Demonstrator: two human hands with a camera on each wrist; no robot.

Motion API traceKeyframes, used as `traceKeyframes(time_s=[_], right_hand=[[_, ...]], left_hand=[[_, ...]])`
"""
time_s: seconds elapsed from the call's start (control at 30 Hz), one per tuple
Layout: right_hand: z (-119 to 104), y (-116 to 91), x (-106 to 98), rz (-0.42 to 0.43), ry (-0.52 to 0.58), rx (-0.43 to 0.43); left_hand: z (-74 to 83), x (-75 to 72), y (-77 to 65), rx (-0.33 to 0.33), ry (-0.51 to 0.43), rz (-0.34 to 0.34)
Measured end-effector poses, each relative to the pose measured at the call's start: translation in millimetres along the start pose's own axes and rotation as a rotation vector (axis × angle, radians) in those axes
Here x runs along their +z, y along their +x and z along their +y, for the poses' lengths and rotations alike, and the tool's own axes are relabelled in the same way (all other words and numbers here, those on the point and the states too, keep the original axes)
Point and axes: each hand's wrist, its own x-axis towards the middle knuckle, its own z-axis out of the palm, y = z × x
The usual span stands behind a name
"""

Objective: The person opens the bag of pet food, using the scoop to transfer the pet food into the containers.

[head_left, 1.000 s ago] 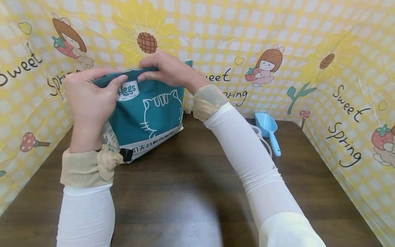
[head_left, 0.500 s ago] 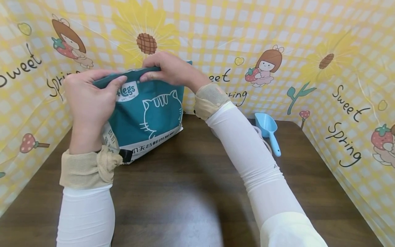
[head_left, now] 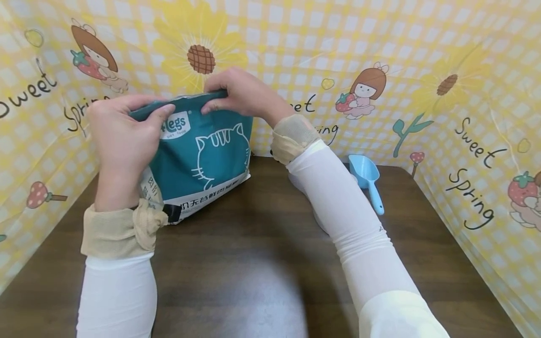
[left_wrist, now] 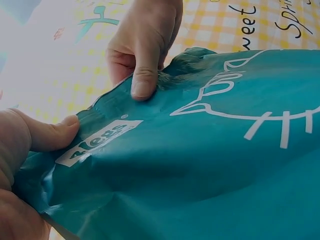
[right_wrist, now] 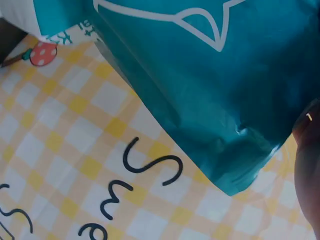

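Observation:
A teal pet food bag with a white cat outline stands at the back left of the table. My left hand pinches its top left corner, thumb in front and fingers behind. Further right along the same top edge, my right hand pinches the bag between thumb and fingers. Seen from the left wrist, the right thumb presses the front just below the edge, beside the label. The right wrist view has the bag's free top corner and part of the right hand at the frame's edge.
A light blue scoop lies on the dark wooden table at the back right. Something pale and rounded is mostly hidden under the right forearm. Yellow checked cloth walls the table at the back and sides.
My right hand has slid a little to the right along the bag's top edge, its forearm shifting with it. The left hand and the bag stay almost where they were.

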Motion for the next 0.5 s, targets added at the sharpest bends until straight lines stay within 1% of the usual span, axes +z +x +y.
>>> traceKeyframes(time_s=[0.17,0.23,0.5], right_hand=[[-1.2,0.5,-2.9,0.021,-0.041,-0.041],[-1.4,1.3,-4.2,0.021,-0.060,-0.044],[-1.4,-0.2,-9.0,-0.042,-0.087,0.026]], left_hand=[[-0.4,-0.1,0.5,-0.023,-0.007,-0.004],[-0.7,0.1,0.5,-0.019,-0.009,-0.005],[-0.9,0.4,-1.7,0.015,-0.005,0.002]])
